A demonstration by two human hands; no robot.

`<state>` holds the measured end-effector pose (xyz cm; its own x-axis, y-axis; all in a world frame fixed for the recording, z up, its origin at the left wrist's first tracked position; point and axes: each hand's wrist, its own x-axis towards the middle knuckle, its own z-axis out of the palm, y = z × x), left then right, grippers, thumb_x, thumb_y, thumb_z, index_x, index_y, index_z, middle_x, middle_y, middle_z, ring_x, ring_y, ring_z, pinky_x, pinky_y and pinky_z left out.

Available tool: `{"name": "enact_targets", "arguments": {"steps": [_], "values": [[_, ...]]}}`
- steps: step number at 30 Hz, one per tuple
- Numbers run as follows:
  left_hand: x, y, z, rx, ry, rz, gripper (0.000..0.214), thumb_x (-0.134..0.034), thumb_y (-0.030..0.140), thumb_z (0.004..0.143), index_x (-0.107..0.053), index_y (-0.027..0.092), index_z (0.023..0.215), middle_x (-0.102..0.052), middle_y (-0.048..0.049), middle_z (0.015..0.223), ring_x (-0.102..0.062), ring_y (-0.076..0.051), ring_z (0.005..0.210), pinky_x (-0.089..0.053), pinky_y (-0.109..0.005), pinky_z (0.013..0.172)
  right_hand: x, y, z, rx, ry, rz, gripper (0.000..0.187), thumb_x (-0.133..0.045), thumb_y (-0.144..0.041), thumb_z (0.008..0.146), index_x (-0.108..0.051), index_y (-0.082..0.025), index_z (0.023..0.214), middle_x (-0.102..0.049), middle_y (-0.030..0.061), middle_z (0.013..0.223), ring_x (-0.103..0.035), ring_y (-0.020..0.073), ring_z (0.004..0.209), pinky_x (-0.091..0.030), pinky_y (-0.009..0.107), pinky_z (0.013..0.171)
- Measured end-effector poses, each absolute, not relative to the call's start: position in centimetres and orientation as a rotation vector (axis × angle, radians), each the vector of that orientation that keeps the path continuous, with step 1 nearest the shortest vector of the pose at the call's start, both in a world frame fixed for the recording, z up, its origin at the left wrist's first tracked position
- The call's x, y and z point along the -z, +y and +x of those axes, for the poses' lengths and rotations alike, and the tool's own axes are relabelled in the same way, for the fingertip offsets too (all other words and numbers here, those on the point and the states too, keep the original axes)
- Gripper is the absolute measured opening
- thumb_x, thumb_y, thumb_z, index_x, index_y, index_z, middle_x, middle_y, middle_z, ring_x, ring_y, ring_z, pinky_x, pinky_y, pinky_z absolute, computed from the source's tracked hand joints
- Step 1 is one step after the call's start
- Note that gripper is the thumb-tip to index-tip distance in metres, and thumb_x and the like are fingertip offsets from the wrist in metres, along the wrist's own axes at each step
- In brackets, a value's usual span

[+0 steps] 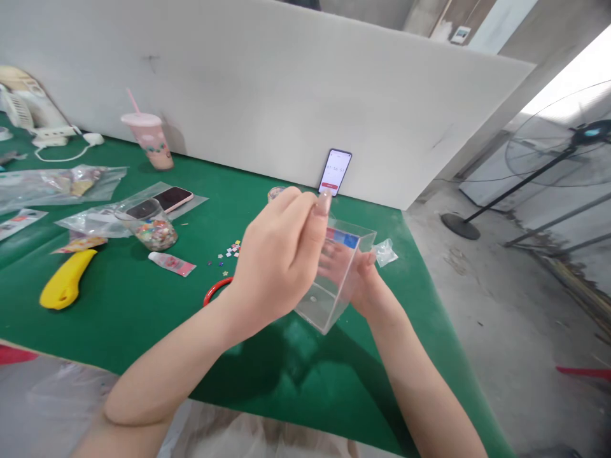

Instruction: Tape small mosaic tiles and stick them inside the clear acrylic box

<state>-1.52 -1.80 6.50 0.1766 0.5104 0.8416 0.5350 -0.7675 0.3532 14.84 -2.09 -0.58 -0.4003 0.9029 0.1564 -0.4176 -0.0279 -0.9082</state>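
A clear plastic box (325, 313) is held tilted above the green table, with a blue and red patch near its upper rim. My right hand (365, 280) grips it from the far right side, and its fingers show through the clear wall. In front of the box, my left hand (281, 254) is closed with thumb and forefinger pressed together. Whatever the left fingers hold, if anything, is hidden. Beside the left wrist lies a red ring-shaped handle (217, 289), partly covered by the arm. Small loose sequins (233, 249) are scattered left of that hand.
Left on the table (157, 331) are a yellow-handled tool (69, 280), a small tube (172, 263), a cup of beads (155, 232), a phone (174, 198) and a pink tumbler (150, 140). Another phone (335, 172) leans on the white panel (238, 95). Crumpled plastic (386, 252) lies right.
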Motion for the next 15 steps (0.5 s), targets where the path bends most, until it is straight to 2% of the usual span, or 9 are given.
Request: {"name": "enact_targets", "arguments": {"steps": [3, 5, 8, 11, 13, 15], "values": [[-7.8, -2.5, -2.8, 1.772, -1.049, -2.367, 0.035, -0.042, 0.021, 0.107, -0.045, 0.024, 0.072, -0.045, 0.0025, 0.064, -0.046, -0.015, 0.061, -0.040, -0.033, 0.059, 0.7, -2.1, 14.8, -1.692, -1.199, -0.538, 0.075, -0.072, -0.079, 0.074, -0.062, -0.028, 0.129, -0.064, 0.0123, 0.138, -0.069, 0.0308, 0.113, -0.051, 0.056, 0.108], [-8.6, -2.9, -3.8, 1.759, -0.981, -2.327, 0.027, -0.050, 0.025, 0.105, -0.053, 0.025, 0.078, -0.051, 0.0014, 0.070, -0.050, -0.017, 0.070, -0.044, -0.034, 0.067, 0.3, -2.3, 14.8, -1.709, -1.195, -0.498, 0.073, -0.071, -0.079, 0.074, -0.065, -0.029, 0.126, -0.066, 0.0106, 0.133, -0.069, 0.0303, 0.111, -0.052, 0.053, 0.106], [-9.2, -2.9, -5.0, 1.581, -0.826, -2.505, 0.012, -0.062, 0.040, 0.099, -0.066, 0.029, 0.100, -0.065, -0.0034, 0.092, -0.059, -0.020, 0.086, -0.050, -0.038, 0.080, -0.7, -2.9, 14.9, -1.724, -1.197, -0.456, 0.071, -0.071, -0.078, 0.074, -0.069, -0.028, 0.124, -0.070, 0.0084, 0.117, -0.069, 0.0298, 0.109, -0.056, 0.047, 0.099], [-9.5, -2.6, -5.4, 1.396, -0.699, -2.664, 0.025, -0.070, 0.045, 0.094, -0.069, 0.032, 0.115, -0.070, -0.0065, 0.111, -0.065, -0.023, 0.099, -0.054, -0.037, 0.083, -1.4, -3.4, 15.0, -1.723, -1.218, -0.421, 0.070, -0.072, -0.076, 0.075, -0.069, -0.027, 0.124, -0.069, 0.0089, 0.117, -0.067, 0.0304, 0.112, -0.056, 0.046, 0.098], [-9.4, -2.5, -5.2, 1.409, -0.600, -2.662, 0.022, -0.071, 0.042, 0.094, -0.071, 0.032, 0.114, -0.073, -0.0046, 0.109, -0.068, -0.021, 0.099, -0.055, -0.035, 0.082, -1.4, -3.6, 15.1, -1.724, -1.241, -0.396, 0.072, -0.070, -0.081, 0.073, -0.068, -0.030, 0.125, -0.068, 0.0087, 0.121, -0.065, 0.0322, 0.117, -0.055, 0.049, 0.101], [-9.3, -2.4, -4.9, 1.462, -0.503, -2.627, 0.016, -0.070, 0.039, 0.096, -0.073, 0.029, 0.108, -0.075, -0.0029, 0.101, -0.068, -0.018, 0.093, -0.055, -0.033, 0.084, -1.5, -3.7, 15.2, -1.720, -1.283, -0.455, 0.079, -0.069, -0.088, 0.065, -0.065, -0.036, 0.124, -0.067, 0.0064, 0.123, -0.064, 0.0338, 0.120, -0.054, 0.052, 0.101]]}}
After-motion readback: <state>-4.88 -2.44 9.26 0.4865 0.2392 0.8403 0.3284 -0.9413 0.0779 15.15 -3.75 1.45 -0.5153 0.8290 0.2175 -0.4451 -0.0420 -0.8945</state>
